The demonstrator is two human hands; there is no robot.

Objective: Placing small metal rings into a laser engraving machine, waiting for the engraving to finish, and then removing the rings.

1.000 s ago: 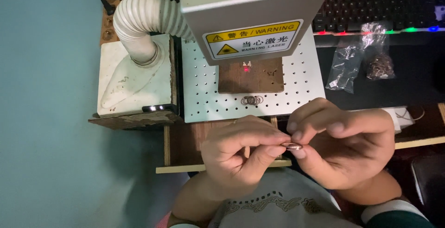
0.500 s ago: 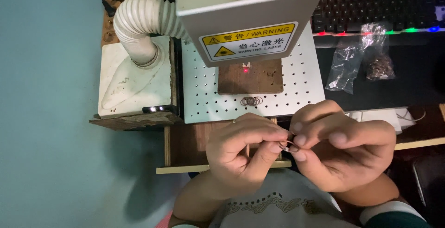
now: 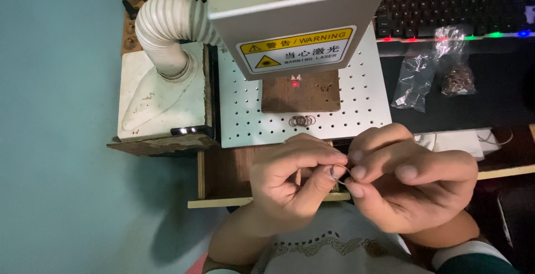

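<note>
L hand (image 3: 290,182) & R hand (image 3: 407,185) both pinching one small metal ring (image 3: 338,173), fingertips touching; more rings (image 3: 302,120) on perforated plate (image 3: 239,112) nearby.

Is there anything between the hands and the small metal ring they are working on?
Nothing visible. The left hand and right hand both pinch the small metal ring directly between their fingertips, in front of the perforated plate. The other rings lie apart on that plate.

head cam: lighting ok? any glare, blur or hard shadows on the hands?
Head view: dim, cool light; both hands, left hand and right hand, sharp, pinching a small metal ring; soft shadow falls left on the teal surface; keyboard dark with coloured glow, no harsh glare.
</note>
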